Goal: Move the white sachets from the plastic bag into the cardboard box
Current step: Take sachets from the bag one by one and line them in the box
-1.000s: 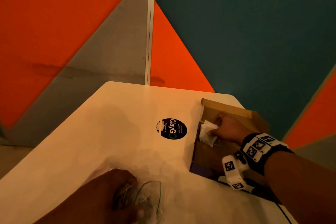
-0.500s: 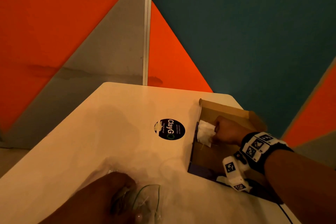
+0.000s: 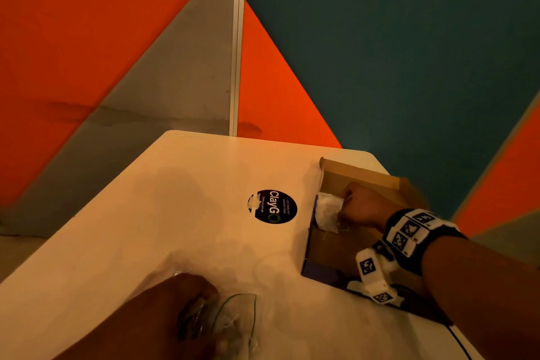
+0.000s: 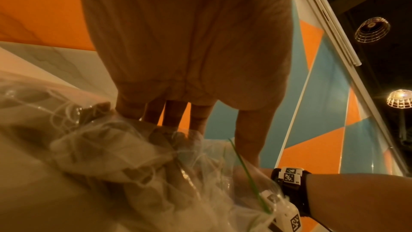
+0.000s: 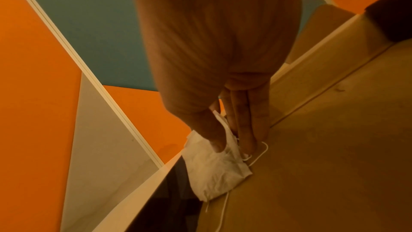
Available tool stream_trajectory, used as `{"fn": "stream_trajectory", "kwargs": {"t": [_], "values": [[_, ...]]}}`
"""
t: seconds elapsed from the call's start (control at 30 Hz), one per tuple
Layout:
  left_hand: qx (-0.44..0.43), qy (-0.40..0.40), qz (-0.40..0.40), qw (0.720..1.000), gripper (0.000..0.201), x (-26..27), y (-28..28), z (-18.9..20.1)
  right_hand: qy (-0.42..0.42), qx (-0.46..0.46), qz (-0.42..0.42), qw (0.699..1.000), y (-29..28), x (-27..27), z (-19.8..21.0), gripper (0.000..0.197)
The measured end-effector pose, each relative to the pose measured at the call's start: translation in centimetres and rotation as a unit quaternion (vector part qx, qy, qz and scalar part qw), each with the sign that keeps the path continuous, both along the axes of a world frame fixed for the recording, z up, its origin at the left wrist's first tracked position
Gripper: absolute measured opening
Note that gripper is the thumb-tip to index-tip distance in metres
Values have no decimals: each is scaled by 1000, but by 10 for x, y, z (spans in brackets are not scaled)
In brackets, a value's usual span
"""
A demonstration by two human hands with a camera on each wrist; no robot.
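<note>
An open cardboard box point(image 3: 359, 171) lies at the right side of the white table point(image 3: 146, 213). My right hand point(image 3: 358, 206) reaches into it and pinches a white sachet point(image 3: 327, 212) between thumb and fingers, down against the box's left wall. In the right wrist view the sachet point(image 5: 214, 165) touches the box floor point(image 5: 323, 165), its string trailing. My left hand point(image 3: 181, 307) presses on the clear plastic bag point(image 3: 236, 321) at the table's near edge. The bag point(image 4: 125, 161) is crumpled, with more sachets and strings inside it.
A round black sticker point(image 3: 273, 207) sits on the table between bag and box. Orange, grey and teal wall panels point(image 3: 380, 52) rise just behind the table. The box's far flap point(image 3: 415, 193) stands open at the right.
My right hand has lowered the sachet deeper into the box, toward its left wall. The left hand has stayed on the bag.
</note>
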State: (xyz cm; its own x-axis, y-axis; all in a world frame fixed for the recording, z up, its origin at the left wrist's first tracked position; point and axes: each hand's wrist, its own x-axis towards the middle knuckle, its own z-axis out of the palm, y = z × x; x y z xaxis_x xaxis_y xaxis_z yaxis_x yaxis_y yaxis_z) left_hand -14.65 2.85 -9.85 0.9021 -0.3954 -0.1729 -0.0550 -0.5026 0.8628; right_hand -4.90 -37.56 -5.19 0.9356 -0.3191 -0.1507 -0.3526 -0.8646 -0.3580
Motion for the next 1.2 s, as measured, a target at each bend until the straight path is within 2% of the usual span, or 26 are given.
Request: {"fn": "stream_trajectory", "kwargs": {"t": [0.03, 0.07, 0.1, 0.17, 0.27, 0.3, 0.4, 0.53, 0.63, 0.7, 0.77, 0.83, 0.9, 0.97, 1.0, 1.07, 1.13, 1.2], "values": [[27, -33, 0, 999, 45, -3, -2, 3, -1, 2, 0, 1000, 0, 0, 0, 47], [63, -96, -38, 993, 46, -8, 4, 2, -1, -1, 0, 1000, -1, 0, -1, 47], [64, -142, -42, 987, 40, -14, 2, 5, -2, -4, -1, 1000, -1, 0, -1, 47], [74, -146, -51, 985, 33, -24, -7, 19, -9, -5, 4, 1000, -2, 0, -3, 50], [132, -190, -82, 970, 54, -34, -9, 29, -11, -2, 7, 1000, 1, -1, -2, 50], [132, -202, -75, 968, 53, -34, -10, 28, -8, 3, 0, 1000, 2, -2, -1, 50], [129, -189, -62, 972, 26, -34, -10, 32, -2, -4, -16, 1000, 2, -3, 1, 39], [159, -149, -55, 974, 41, -35, -12, 42, 28, 8, 27, 999, 9, -12, 8, 12], [186, -121, -65, 973, 52, -33, -12, 47, 81, 43, 77, 993, 16, -24, 12, 15], [187, -124, -71, 972, 46, -31, -11, 47, 100, 32, 86, 991, 21, -32, 18, 17], [163, -102, -73, 979, 31, -32, -9, 46, 84, -11, 98, 992, 30, -43, 31, 17], [143, -91, -67, 983, 23, -32, -7, 44, 14, -29, 126, 991, 52, -65, 48, 17], [124, -89, -52, 987, 20, -33, -7, 46, -54, 45, 177, 982, 88, -98, 63, 15], [128, -97, -50, 986, 19, -34, -8, 45, -15, 127, 275, 953, 131, -140, 69, 11], [131, -101, -49, 985, 19, -34, -8, 44, 29, 100, 330, 938, 150, -157, 65, 13], [130, -108, -44, 985, 17, -36, -8, 44, 68, -18, 401, 913, 178, -183, 45, 25], [132, -118, -38, 983, 15, -38, -9, 44, 41, -89, 396, 913, 194, -190, 26, 27], [137, -124, -33, 982, 14, -38, -11, 45, -9, -96, 369, 924, 201, -187, 11, 28]]}}
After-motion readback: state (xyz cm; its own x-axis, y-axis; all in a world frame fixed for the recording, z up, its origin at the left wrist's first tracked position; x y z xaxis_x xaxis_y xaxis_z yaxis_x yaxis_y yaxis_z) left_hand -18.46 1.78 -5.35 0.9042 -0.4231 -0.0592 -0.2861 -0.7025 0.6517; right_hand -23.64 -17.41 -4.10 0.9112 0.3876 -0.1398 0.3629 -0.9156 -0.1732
